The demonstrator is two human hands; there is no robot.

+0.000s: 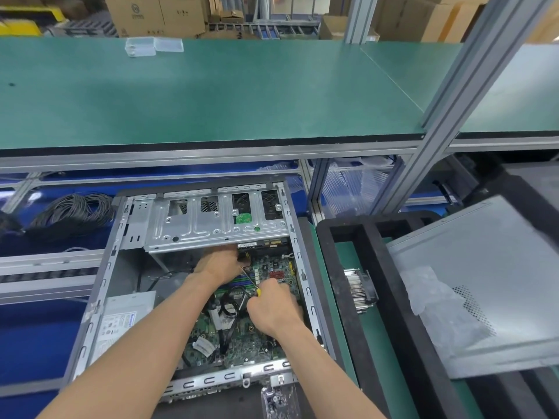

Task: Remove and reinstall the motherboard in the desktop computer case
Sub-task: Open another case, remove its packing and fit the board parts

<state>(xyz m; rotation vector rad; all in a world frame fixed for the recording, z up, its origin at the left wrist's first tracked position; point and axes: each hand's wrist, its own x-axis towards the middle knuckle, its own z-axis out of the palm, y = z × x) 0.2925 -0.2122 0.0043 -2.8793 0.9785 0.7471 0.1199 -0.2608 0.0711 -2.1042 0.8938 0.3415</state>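
We have both hands inside the open computer case [99, 297], which lies on its side with the motherboard [242, 343] still flat in its right half. Our right hand [273, 309] curls round a screwdriver [251, 281] with a yellow handle, its shaft angled up and left over the board. Our left hand [217, 266] reaches under the metal drive cage [211, 225]; its fingers are hidden, so we cannot tell their grip
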